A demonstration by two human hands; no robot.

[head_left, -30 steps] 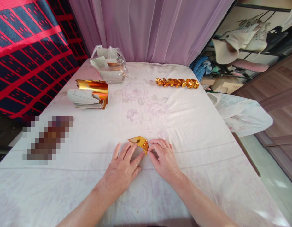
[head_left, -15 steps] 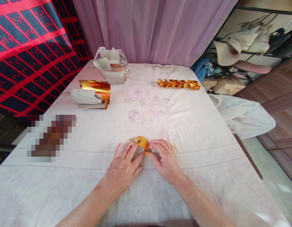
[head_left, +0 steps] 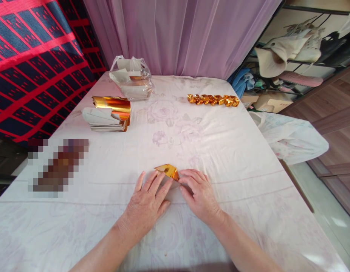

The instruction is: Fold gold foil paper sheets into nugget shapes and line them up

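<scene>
A small piece of folded gold foil paper (head_left: 171, 171) lies on the table in front of me, with a pointed left end. My left hand (head_left: 149, 198) rests palm down with its fingers spread, the tips pressing on the paper's near edge. At the paper's right corner, the bent fingers and thumb of my right hand (head_left: 200, 194) close together on the edge. Part of the paper's near side is hidden under my left fingertips.
A stack of gold and white foil sheets (head_left: 108, 119) stands at the left, before a clear plastic bag (head_left: 132, 81) of more sheets. A row of folded gold pieces (head_left: 213, 100) lies at the back right. A white plastic bag (head_left: 301, 138) hangs beside the table's right edge.
The flap at the paper's right end, raised and pinched before, now lies folded flat against the rest. Both hands have barely shifted.
</scene>
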